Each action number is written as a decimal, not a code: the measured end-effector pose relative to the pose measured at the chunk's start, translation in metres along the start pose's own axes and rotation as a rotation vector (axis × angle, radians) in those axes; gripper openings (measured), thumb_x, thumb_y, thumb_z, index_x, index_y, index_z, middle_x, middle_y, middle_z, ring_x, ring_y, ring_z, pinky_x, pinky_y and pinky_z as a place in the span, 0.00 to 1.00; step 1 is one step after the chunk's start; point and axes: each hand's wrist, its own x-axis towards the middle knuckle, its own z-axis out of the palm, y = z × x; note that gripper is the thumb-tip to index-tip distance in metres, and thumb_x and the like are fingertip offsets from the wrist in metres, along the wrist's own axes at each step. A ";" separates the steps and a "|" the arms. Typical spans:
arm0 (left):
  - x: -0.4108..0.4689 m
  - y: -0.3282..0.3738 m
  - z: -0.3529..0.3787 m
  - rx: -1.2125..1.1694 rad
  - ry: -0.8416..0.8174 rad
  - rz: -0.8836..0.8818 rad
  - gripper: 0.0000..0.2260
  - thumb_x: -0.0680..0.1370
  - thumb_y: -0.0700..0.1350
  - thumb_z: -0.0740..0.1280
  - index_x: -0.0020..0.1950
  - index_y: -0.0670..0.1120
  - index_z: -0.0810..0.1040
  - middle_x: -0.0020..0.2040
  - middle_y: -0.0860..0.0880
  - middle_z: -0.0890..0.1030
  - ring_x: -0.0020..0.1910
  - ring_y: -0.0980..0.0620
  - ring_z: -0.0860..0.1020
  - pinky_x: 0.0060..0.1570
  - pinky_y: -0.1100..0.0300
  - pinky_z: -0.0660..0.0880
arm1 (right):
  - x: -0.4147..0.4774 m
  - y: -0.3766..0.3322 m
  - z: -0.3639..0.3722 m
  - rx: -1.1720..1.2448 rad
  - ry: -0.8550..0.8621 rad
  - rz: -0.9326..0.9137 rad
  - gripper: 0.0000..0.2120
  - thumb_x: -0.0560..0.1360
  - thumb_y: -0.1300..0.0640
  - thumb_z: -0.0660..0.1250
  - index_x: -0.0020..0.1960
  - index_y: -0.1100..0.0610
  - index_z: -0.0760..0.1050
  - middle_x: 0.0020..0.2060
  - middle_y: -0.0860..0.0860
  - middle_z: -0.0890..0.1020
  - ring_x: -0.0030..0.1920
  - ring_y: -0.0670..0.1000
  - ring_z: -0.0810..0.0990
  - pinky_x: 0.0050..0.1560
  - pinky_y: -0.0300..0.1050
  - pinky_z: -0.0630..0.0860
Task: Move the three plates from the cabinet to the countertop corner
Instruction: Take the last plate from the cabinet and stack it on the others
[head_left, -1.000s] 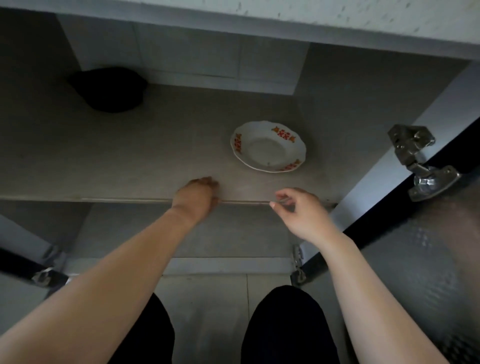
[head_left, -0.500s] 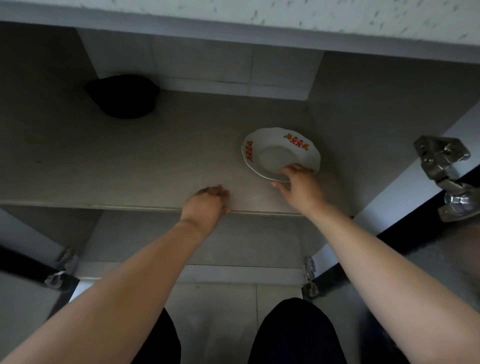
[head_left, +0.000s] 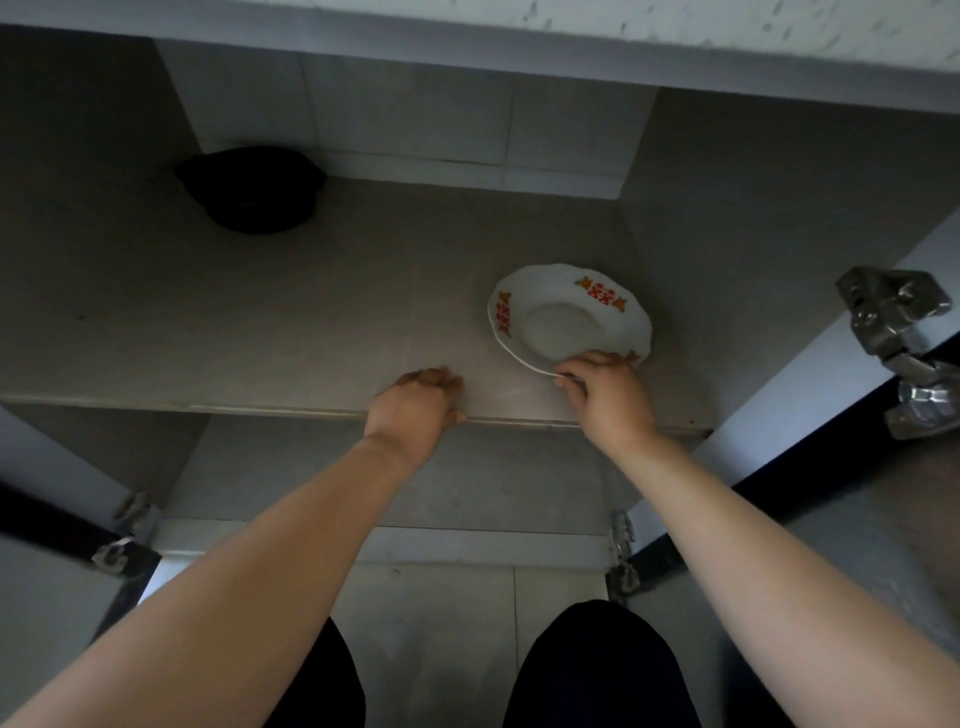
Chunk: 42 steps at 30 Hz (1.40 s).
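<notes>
1. Markings: plate (head_left: 563, 317) white with a scalloped rim, printed with red character-like motifs flanked by orange flowers (too small to read with certainty).
2. Location: plate lying on the cabinet shelf (head_left: 260, 332), right side, near the front edge, well apart from a black rounded object (head_left: 249, 189) at back left.
3. Right hand (head_left: 605, 400): arm stretched forward, grasping the plate's near rim, fingers curled over the top, thumb at the edge.
4. Left hand (head_left: 415, 410): set on the shelf's front edge, beside the plate but not touching it; fingers curled, thumb at the lip; clamped or merely resting cannot be told.
5. Metal hinge (head_left: 893, 322) at far right.
</notes>
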 end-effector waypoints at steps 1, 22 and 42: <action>0.000 0.000 0.000 -0.003 -0.001 -0.002 0.22 0.79 0.52 0.60 0.73 0.51 0.64 0.75 0.50 0.62 0.72 0.46 0.63 0.67 0.55 0.64 | -0.007 -0.001 -0.002 0.009 0.005 -0.003 0.08 0.74 0.60 0.66 0.50 0.60 0.81 0.46 0.58 0.83 0.47 0.61 0.79 0.47 0.51 0.76; 0.002 -0.003 -0.003 0.030 -0.034 0.023 0.23 0.79 0.53 0.60 0.73 0.51 0.64 0.75 0.49 0.62 0.70 0.44 0.66 0.67 0.55 0.65 | -0.057 -0.020 -0.024 -0.005 -0.136 0.036 0.12 0.79 0.54 0.60 0.56 0.57 0.78 0.54 0.52 0.81 0.54 0.53 0.78 0.57 0.48 0.73; 0.020 0.068 -0.009 -0.704 0.124 -0.169 0.15 0.73 0.42 0.66 0.59 0.42 0.74 0.57 0.40 0.80 0.57 0.41 0.77 0.50 0.58 0.70 | -0.080 -0.014 -0.037 0.037 -0.187 0.046 0.14 0.78 0.54 0.62 0.60 0.57 0.77 0.60 0.52 0.79 0.61 0.52 0.74 0.59 0.40 0.66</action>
